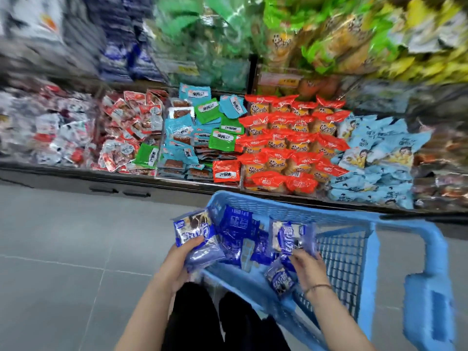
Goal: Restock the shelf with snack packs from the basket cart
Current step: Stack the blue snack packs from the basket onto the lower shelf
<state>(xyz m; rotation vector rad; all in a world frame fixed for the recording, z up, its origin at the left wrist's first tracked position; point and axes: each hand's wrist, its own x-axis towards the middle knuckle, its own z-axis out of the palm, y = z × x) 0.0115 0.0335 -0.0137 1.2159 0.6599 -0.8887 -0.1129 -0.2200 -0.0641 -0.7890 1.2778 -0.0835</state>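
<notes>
Head view. The shelf point(63, 173) runs across the frame beyond the basket cart point(395, 224), its upper tiers blurred. A grey tiled floor point(63, 249) lies left of the cart. The cart is blue plastic with lattice walls, and its thick handle point(428, 300) stands at its right side. On the shelf tier directly beyond the cart's far rim lie orange-red bun packs point(286, 148). Pale blue packs point(374, 153) lie beyond the cart's right corner, with teal and green sachets point(202, 127) and then red-and-white sachets point(131, 122) beyond its left corner. Inside the cart, against the far wall, rests a heap of dark blue snack packs point(238, 231), and a smaller blue-and-white pack point(279, 278) lies near the cart's near wall. The left hand point(182, 257) is over the cart's left rim and grips a blue-and-white snack pack point(195, 231), its thumb curled over the front face; the other fingers are hidden behind the pack. The right hand point(307, 264) is above the cart's interior, its fingers curled round the lower edge of a second blue-and-white pack point(288, 236) held upright. Black trousers point(202, 320) show just before the cart's near wall. A thin bracelet point(316, 287) circles the right wrist, above the cart's right wall.
</notes>
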